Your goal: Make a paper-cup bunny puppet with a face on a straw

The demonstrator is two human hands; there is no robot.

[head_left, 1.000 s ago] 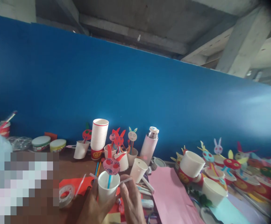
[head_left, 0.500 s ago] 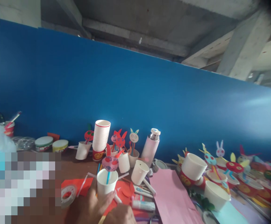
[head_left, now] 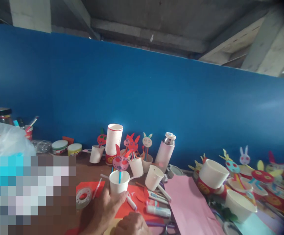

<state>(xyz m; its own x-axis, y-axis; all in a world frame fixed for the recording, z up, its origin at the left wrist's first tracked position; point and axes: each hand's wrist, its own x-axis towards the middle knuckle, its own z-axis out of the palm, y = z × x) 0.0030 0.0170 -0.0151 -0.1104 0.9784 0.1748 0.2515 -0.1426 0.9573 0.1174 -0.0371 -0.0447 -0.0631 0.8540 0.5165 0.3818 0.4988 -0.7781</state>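
Note:
My left hand [head_left: 105,206] is wrapped round the lower part of a white paper cup [head_left: 117,186]. Out of this cup rises a blue straw [head_left: 119,177] topped by a pink paper rabbit face [head_left: 120,162] with red eyes and red ears. White paper strips stick out from both sides of the cup. Low at the bottom edge, my right hand [head_left: 133,224] is curled closed over yellowish paper; its fingertips are hidden, so I cannot see what is in them. Between the hands and the glue stick [head_left: 158,211] lies red paper [head_left: 122,212] with a white marker [head_left: 132,202] on it.
A tape roll [head_left: 83,197] lies at the left. Behind stand stacked cups [head_left: 114,138], more rabbit-face cups and a pink thermos [head_left: 165,151]. Pink paper [head_left: 189,204], a tilted cup [head_left: 154,177] and scissors [head_left: 166,229] are to the right, with several more cups [head_left: 240,205] beyond.
The view has swung slightly left, so everything sits further right. My left hand keeps its hold on the cup; my right hand stays closed, slightly lower in view.

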